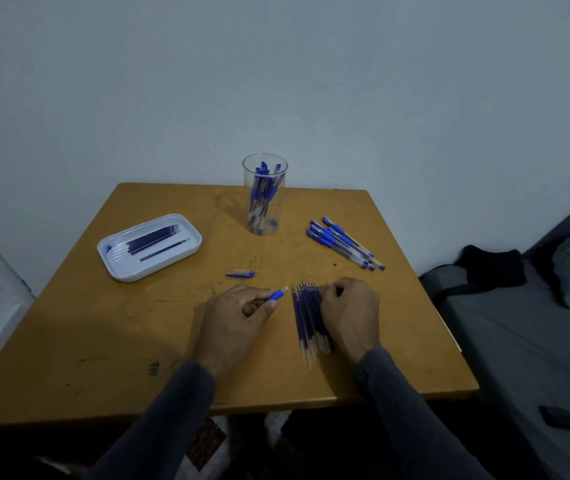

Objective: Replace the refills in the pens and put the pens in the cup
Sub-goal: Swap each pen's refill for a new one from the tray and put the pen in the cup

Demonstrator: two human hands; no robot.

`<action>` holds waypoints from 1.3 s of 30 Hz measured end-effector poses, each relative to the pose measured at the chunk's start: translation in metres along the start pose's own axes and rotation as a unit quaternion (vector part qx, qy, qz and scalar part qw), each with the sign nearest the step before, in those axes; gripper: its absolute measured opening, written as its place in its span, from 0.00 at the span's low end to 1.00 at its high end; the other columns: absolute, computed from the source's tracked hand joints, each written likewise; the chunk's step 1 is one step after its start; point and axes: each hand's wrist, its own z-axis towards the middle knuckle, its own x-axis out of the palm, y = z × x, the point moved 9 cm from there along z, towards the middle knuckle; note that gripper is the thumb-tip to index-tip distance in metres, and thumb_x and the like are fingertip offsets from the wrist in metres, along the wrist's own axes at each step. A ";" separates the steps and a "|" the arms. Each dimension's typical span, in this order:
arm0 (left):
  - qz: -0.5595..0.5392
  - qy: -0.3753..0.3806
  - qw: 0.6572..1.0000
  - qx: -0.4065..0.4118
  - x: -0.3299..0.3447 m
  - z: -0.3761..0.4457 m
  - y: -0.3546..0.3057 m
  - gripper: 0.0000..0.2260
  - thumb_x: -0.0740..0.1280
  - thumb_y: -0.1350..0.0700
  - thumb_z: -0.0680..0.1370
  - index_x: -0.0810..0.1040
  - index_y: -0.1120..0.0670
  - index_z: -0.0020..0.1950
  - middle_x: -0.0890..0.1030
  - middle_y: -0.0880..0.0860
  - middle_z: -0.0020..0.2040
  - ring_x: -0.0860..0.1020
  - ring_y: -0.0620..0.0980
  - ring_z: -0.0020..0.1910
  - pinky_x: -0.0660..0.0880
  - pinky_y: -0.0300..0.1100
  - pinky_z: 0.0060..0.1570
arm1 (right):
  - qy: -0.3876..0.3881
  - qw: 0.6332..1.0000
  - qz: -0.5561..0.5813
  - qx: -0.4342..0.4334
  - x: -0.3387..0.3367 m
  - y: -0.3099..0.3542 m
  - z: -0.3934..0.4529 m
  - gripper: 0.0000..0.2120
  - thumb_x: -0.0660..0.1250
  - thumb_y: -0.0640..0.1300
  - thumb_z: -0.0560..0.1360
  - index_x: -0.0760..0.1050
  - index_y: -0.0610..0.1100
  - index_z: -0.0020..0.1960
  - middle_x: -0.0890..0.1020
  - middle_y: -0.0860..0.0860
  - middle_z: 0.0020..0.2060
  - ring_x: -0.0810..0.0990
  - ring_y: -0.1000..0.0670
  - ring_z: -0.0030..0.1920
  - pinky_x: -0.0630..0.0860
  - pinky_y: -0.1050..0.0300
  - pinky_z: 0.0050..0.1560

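pens first: left hand (238, 315) pinches a blue-gripped clear plastic pen barrel (275, 295) btwn thumb and curled fingers, open nose end aimed right toward the refills, prob so a refill can slide straight in w/o regripping. right hand (347, 311) rests on the right edge of a row of blue ink refills (308, 318) lying side by side on the worn orange-brown wooden table (138, 323); fingers are curled at the tips of the row, looks like it's picking one out, but whether one is actually pinched yet i can't tell.

row sits just beside the left hand's pen tip, so the reach is short — reads as a deliberate layout.

small blue pen cap w/ a pale end piece (241, 273) lies just beyond the left hand, parked where it's easy to grab for reassembly.

further out, beyond both hands, tall clear plastic cup (265, 194) stands upright w/ several blue pens in it — finished ones, i'd judge. beyond the right hand, a loose pile of blue capped pens (344, 242) waits, likely still to do.

far left of the left hand, white rounded plastic tray (119, 268) holds dark thin refills, prob the spent ones kept apart from the fresh row.

step in hand: choosing a new refill for the open barrel. task roughly midway.
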 end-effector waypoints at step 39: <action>0.021 -0.218 0.973 -0.070 -0.193 -0.014 0.102 0.11 0.73 0.55 0.78 0.84 0.57 0.59 0.84 0.49 0.46 0.80 0.39 0.41 0.75 0.28 0.40 | 0.132 0.910 -0.127 -0.373 0.130 0.241 -0.043 0.13 0.62 0.42 0.83 0.80 0.46 0.65 0.79 0.47 0.58 0.78 0.45 0.57 0.78 0.50 0.56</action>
